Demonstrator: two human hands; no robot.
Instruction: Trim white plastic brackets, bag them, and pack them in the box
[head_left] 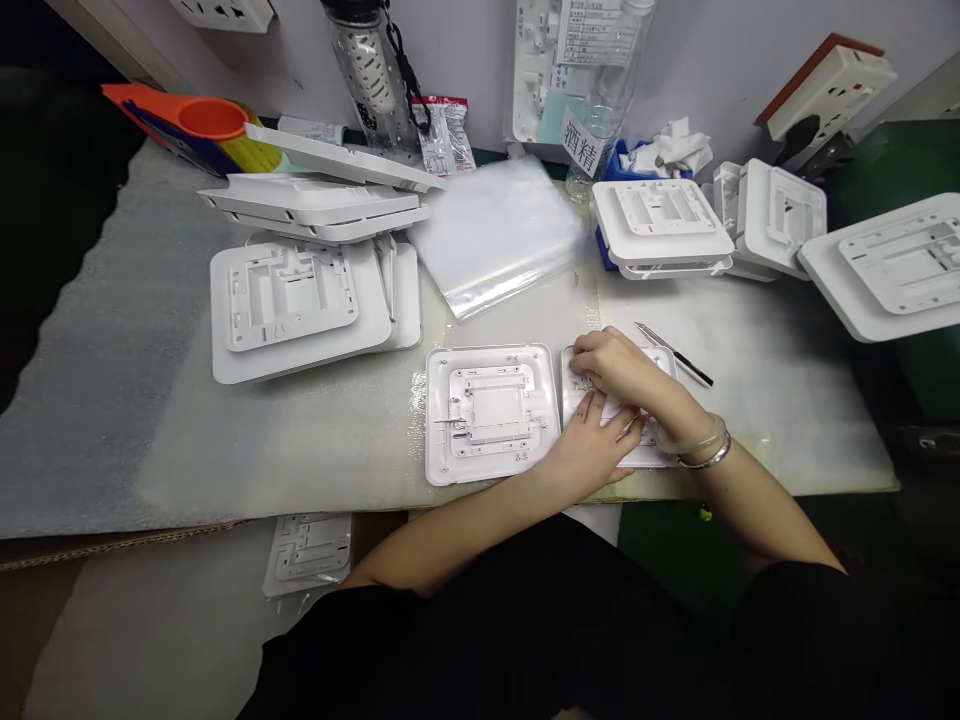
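Both my hands are over a white plastic panel (658,455) that lies on the bench, partly covered by them. My left hand (589,447) rests on its lower left part with the fingers spread. Above it, my right hand (616,368) has its fingers bent and pressed together at the panel's upper left; whatever they hold, if anything, is hidden. Directly to the left lies a second white panel (441,415), inner side up, with a raised rectangular frame in its middle. A thin black-handled knife (694,370) lies beyond my right wrist.
Stacked white panels stand at the left (300,355) and at the back right (660,250); another panel (832,265) juts over the right edge. Clear plastic bags (502,230) lie at the back middle, beside a labelled bottle (589,140). A bagged panel (307,560) sits below the front edge.
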